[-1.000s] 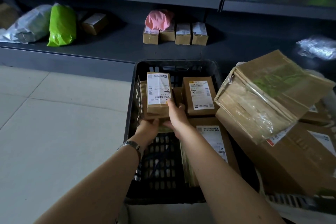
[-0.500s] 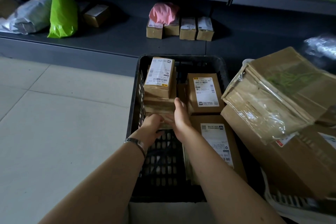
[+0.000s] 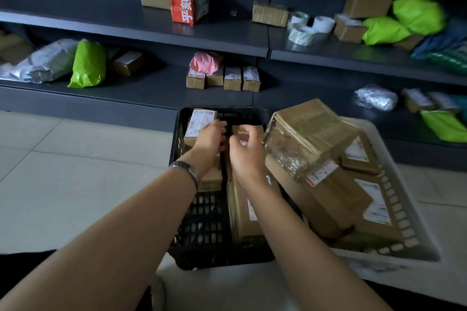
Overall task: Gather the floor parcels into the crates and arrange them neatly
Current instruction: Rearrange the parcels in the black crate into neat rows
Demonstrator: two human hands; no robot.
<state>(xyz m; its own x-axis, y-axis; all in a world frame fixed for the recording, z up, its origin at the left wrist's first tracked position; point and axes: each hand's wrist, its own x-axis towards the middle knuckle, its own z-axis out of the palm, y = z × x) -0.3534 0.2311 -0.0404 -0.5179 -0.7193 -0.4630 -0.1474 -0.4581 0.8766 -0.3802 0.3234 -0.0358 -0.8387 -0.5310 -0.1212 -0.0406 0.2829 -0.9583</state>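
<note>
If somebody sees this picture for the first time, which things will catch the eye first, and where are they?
First the two bare arms reaching into the black crate in the middle, the left hand on a small labelled box at its far end. Next, the big taped carton tilting over the white crate on the right. Then the red box and bright green bags on the dark shelves behind.

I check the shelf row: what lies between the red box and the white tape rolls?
In the head view, one brown cardboard box lies between the red box and the tape rolls.
</note>
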